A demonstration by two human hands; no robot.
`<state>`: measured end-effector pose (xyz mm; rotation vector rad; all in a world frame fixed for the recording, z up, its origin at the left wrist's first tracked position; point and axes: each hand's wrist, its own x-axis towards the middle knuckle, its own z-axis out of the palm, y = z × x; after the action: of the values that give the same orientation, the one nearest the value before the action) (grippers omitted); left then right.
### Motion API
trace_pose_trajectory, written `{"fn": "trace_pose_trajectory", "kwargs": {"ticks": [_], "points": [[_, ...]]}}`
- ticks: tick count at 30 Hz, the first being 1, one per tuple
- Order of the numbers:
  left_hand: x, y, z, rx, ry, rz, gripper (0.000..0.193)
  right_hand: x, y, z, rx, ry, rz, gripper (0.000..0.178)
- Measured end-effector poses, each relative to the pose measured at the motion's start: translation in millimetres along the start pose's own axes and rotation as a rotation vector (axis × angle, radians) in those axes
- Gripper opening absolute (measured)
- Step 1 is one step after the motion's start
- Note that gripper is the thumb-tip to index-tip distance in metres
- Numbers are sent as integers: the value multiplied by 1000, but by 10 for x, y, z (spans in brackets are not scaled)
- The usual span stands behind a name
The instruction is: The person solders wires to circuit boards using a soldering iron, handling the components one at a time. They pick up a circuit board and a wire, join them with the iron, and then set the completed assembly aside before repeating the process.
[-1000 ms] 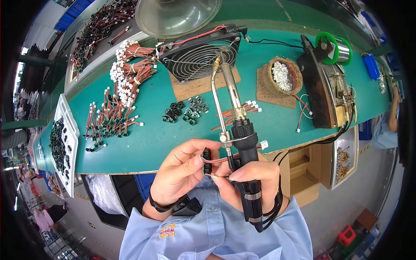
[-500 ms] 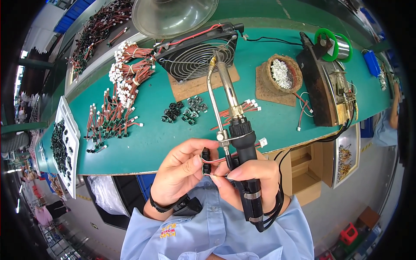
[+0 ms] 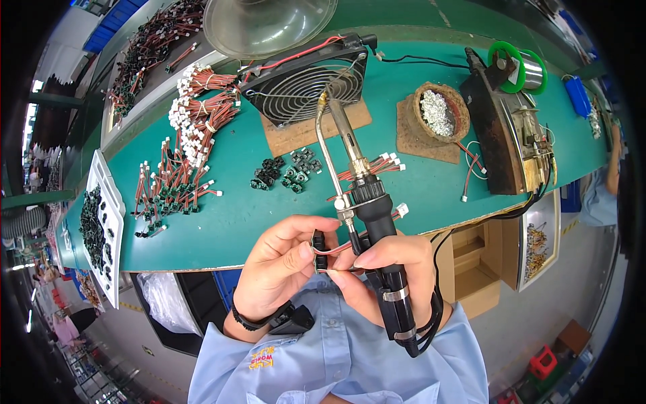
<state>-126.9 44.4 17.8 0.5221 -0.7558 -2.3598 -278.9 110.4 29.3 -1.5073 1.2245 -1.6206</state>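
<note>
My left hand (image 3: 270,264) pinches a small circuit board with a black part (image 3: 319,242) between thumb and fingers. In my right hand (image 3: 412,268) is a black-handled soldering iron (image 3: 374,207), its metal barrel pointing away from me and a thin solder feed tube (image 3: 328,145) running alongside. A red, black and white wire lead (image 3: 340,249) runs from the board beneath the iron, ending in a white connector (image 3: 402,210). My right thumb and finger are close to the board's lower edge. The iron's tip is well beyond the board, in front of the fan.
Behind the iron stands a black fan (image 3: 303,91) on a wooden base. Bundled wire leads (image 3: 202,121) and small black parts (image 3: 269,172) lie leftward, beside a white tray (image 3: 111,222). Rightward are a bowl of solder bits (image 3: 437,114), an iron stand and a solder reel (image 3: 531,73).
The soldering iron has tilted so that its tip shifts left and its rear end right. The white connector has moved slightly up and left. My left hand stays nearly still with the board.
</note>
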Motion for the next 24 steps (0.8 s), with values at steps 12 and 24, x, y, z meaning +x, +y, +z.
{"fn": "trace_pose_trajectory", "kwargs": {"ticks": [12, 24], "points": [[-1, 2, 11, 13, 12, 8, 35, 12, -9, 9, -16, 35, 9, 42], [3, 12, 32, 60, 7, 25, 35, 17, -21, -25, -18, 3, 36, 43]]}}
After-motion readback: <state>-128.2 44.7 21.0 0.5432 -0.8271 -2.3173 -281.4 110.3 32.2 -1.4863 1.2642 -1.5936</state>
